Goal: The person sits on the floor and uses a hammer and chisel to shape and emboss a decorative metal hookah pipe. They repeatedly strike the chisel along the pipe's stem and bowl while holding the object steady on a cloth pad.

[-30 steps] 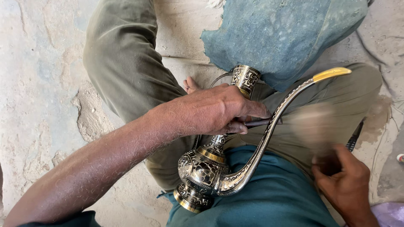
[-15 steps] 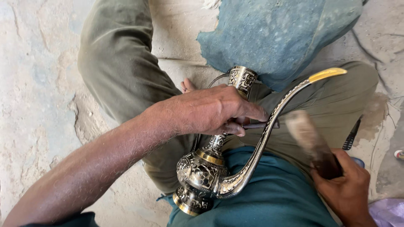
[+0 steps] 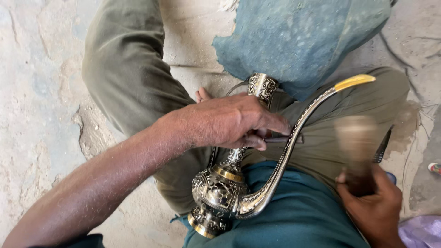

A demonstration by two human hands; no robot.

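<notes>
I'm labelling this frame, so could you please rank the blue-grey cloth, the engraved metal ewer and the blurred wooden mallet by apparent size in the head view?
1. blue-grey cloth, though partly cut off by the frame.
2. engraved metal ewer, counting its long spout.
3. wooden mallet, blurred, held in the right hand, so its outline is unsure.

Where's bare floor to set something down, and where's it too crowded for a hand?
Free: the concrete floor left of the olive trouser leg, and a smaller patch at far right beyond the knee. Crowded: the lap, where the left hand grips the engraved metal ewer, its spout crosses, and the right hand swings a blurred mallet.
</notes>
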